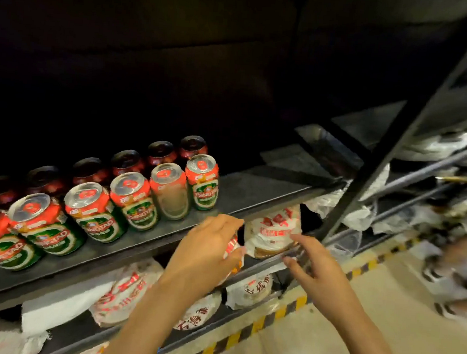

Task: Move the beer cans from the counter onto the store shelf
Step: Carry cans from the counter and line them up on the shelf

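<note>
A dark metal shelf [253, 192] carries a front row of several red-and-green beer cans [139, 200], running from the lower left to a last can [202, 180] near the middle. Behind them stands a row of dark red cans [160, 153]. My left hand [205, 246] is wrapped around another beer can [233, 248], just below the shelf's front edge and right of the row; only a red-and-white strip of it shows. My right hand [314, 268] hovers beside it to the right, fingers spread and empty.
The lower shelves hold white bags with red print [273, 229]. A black upright post [370, 175] rises at the right, with more bagged goods behind it. Yellow-black hazard tape [258, 325] lines the floor edge. Someone's shoes [441, 274] are at the far right.
</note>
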